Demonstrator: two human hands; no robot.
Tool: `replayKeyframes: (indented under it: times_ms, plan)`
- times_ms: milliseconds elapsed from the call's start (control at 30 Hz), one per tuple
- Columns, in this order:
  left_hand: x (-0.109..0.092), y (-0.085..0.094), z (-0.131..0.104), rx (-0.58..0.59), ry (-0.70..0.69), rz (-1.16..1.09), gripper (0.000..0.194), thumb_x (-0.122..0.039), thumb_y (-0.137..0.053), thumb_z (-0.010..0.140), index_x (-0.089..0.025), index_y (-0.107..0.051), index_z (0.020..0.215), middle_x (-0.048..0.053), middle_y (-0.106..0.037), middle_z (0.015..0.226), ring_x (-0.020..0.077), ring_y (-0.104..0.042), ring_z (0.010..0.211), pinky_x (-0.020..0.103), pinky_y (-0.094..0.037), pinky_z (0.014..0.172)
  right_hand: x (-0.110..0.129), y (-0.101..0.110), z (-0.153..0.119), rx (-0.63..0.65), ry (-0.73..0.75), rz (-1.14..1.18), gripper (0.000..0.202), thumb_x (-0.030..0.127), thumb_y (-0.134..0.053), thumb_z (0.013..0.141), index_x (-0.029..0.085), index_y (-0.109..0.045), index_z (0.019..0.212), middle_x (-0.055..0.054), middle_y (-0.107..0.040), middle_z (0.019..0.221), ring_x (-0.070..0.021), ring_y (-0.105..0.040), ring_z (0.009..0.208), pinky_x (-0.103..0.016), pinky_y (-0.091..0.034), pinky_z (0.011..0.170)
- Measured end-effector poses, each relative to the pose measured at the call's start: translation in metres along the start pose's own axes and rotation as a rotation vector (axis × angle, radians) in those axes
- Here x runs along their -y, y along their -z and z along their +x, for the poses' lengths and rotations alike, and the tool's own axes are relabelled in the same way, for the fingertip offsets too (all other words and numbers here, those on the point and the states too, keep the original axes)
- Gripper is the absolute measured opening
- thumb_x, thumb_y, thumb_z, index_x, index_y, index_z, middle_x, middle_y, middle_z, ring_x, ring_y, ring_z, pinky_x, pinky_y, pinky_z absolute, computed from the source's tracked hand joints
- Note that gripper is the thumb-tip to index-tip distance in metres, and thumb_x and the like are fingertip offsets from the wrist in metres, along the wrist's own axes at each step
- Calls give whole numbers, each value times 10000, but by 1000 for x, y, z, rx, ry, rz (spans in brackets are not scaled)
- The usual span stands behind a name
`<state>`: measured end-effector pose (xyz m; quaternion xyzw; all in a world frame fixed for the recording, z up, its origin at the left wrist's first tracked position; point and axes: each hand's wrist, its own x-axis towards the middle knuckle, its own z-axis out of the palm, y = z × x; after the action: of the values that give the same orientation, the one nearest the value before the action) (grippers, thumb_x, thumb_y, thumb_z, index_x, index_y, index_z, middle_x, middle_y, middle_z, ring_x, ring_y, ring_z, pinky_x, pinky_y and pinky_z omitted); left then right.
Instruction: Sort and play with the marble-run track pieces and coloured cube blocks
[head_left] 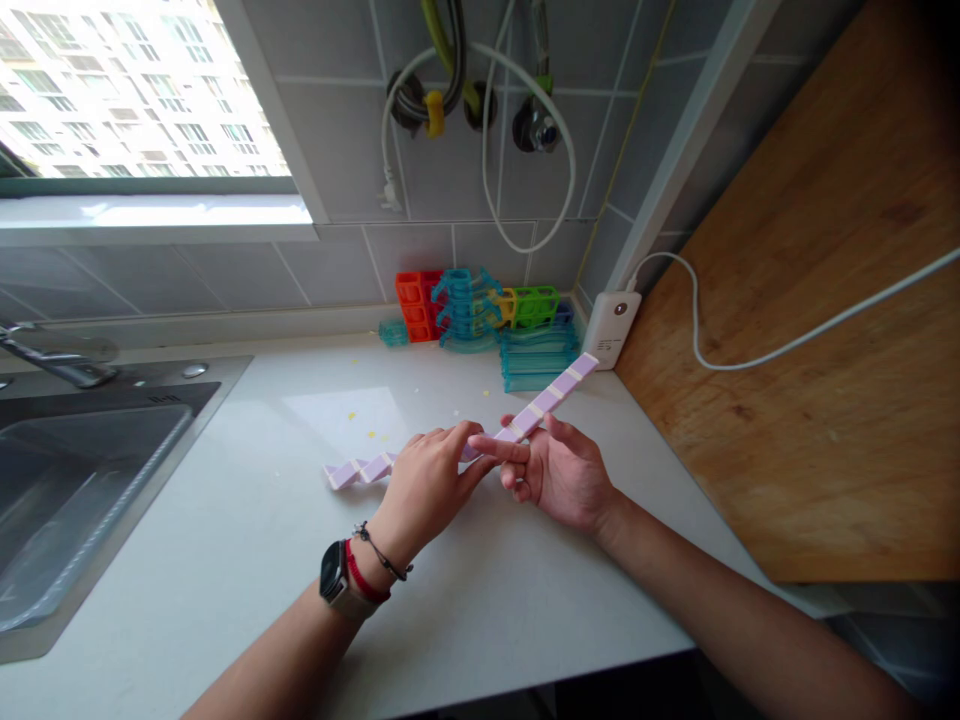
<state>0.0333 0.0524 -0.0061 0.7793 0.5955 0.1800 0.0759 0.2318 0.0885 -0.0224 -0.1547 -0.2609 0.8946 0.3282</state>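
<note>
While gripping the lilac jointed strip [553,395] over the white counter [195,520] with the left hand [431,475] and between fingers of the half-curled right hand [566,480], has the right stretch [576,374] straight already, the left end [347,474] not yet, bent in zigzags.

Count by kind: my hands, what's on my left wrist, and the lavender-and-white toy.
Hands, left hand and right hand: 2
Smartwatch: 1
Bracelets, red bracelet and dark bracelet: 2
Segmented toy: 1, seemingly; its middle is partly hidden
Total: 6
</note>
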Motion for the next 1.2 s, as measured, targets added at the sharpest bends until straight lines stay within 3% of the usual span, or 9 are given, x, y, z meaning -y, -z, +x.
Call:
replayKeyframes:
  times_ms: [167,433,600,767,867,967,1067,1200]
  plan:
    - [-3,1,-2,-26,155,71,186,-424,-582,968,-254,-614,1037,24,-752,846,236,-705,729,292,-350,567,-1,-8,-2,41,4,10,514,533,-732,802,278,-501,1184,-139,-634,1420,-232,-735,973,-247,-566,635]
    - [-8,5,-3,0,243,132,123,-307,-590,892,-230,-587,988,49,-758,856,255,-714,752,290,-291,537,-3,-16,-4,84,25,47,477,502,-722,826,276,-536,1202,-122,-531,1522,-277,-652,1217,-364,-586,846]
    - [-14,8,-4,29,296,168,137,-372,-567,910,-241,-599,931,38,-757,805,234,-704,709,283,-263,533,-11,-19,-5,83,63,53,483,520,-707,844,294,-539,1238,-94,-442,1594,-283,-618,1264,-386,-592,837]
    - [-13,10,-6,6,278,165,56,-294,-579,883,-241,-591,893,23,-742,754,216,-685,649,275,-237,515,-20,-24,-6,89,105,8,526,593,-722,827,333,-544,1248,-74,-460,1580,-277,-647,1215,-397,-589,833]
    - [-11,11,-6,-56,252,152,113,-351,-601,896,-242,-581,877,18,-737,742,214,-678,637,272,-234,509,-21,-22,-5,46,91,-94,529,595,-738,823,348,-556,1254,-73,-596,1449,-254,-713,1061,-390,-586,804]
    - [-9,9,-5,-124,236,141,244,-485,-623,910,-244,-589,886,26,-746,756,217,-683,650,271,-254,516,-21,-12,0,-157,142,-279,454,476,-759,857,284,-601,1237,-57,-765,1046,-189,-722,778,-322,-567,710]
    - [-9,3,-5,-146,208,112,318,-565,-636,902,-248,-608,916,31,-760,782,216,-687,659,270,-287,530,-21,-1,5,-347,226,-430,388,435,-782,847,219,-664,1146,0,-714,750,-140,-646,650,-252,-514,623]
    - [-9,-2,-6,-148,165,62,243,-492,-627,930,-250,-627,950,26,-764,804,204,-691,671,269,-330,556,-22,4,10,-360,220,-554,362,467,-793,825,201,-688,1046,21,-649,691,-124,-590,622,-239,-473,578]
